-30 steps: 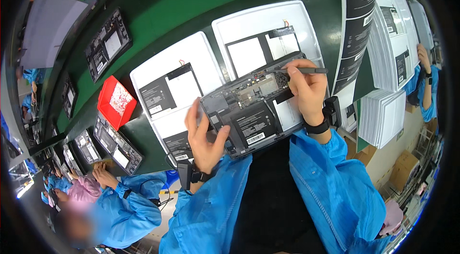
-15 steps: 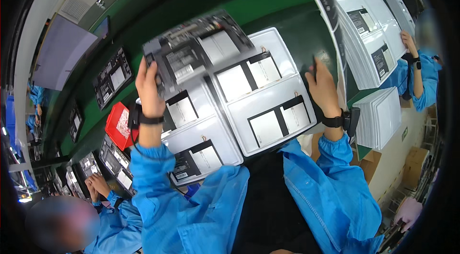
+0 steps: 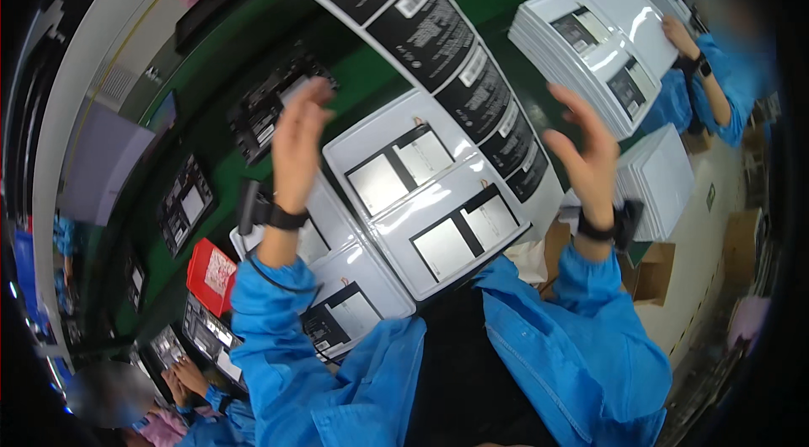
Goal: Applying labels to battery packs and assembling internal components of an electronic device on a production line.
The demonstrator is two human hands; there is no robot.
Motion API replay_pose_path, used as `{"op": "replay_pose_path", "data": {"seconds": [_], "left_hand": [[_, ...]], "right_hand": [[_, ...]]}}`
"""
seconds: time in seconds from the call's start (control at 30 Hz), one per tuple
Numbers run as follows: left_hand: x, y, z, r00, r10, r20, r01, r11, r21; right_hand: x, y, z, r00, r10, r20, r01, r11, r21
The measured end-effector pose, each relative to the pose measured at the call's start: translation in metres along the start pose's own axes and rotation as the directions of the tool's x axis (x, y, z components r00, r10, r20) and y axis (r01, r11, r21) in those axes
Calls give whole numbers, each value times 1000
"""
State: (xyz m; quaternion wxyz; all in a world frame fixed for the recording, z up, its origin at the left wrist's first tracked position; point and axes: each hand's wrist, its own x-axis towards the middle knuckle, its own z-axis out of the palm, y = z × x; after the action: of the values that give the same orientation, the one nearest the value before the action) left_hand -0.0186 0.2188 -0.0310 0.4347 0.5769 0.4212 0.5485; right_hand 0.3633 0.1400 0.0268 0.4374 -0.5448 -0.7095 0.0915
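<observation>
Two hands of mine are free in the head view, neither closed on anything I can make out. My left hand [image 3: 297,148] is stretched toward the far side with its fingers loose, in line with a dark device chassis [image 3: 255,120] lying on the green table [image 3: 350,91]; I cannot tell whether my fingertips touch it. My right hand [image 3: 587,159] has thumb and fingers spread with nothing visible between them, just right of a long strip of black labels [image 3: 431,51]. That strip slants from far left to near right, hiding the right edge of the right white tray [image 3: 366,144]. In that tray one battery pack [image 3: 403,167] sits in the far compartment and another [image 3: 463,235] in the near one; the left white tray [image 3: 345,266] is partly hidden by my left sleeve. I judge the step in hand to concern the strip rather than the chassis. Handling it well would call for a light pinch at its edge, away from the printed faces, keeping it clear of the packs.
</observation>
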Motion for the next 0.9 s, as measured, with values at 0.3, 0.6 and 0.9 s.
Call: {"op": "replay_pose_path", "data": {"seconds": [0.3, 0.6, 0.9], "left_hand": [[-71, 14, 169, 786, -294, 543, 507, 810, -295], [-89, 30, 190, 821, -354, 448, 566, 400, -721], [-95, 44, 174, 758, -375, 534, 643, 296, -706]], "right_hand": [[-52, 31, 16, 838, 448, 312, -541, 610, 579], [-54, -15, -5, 968, 230, 101, -248, 938, 244], [-44, -23, -17, 940, 178, 292, -254, 935, 249]]}}
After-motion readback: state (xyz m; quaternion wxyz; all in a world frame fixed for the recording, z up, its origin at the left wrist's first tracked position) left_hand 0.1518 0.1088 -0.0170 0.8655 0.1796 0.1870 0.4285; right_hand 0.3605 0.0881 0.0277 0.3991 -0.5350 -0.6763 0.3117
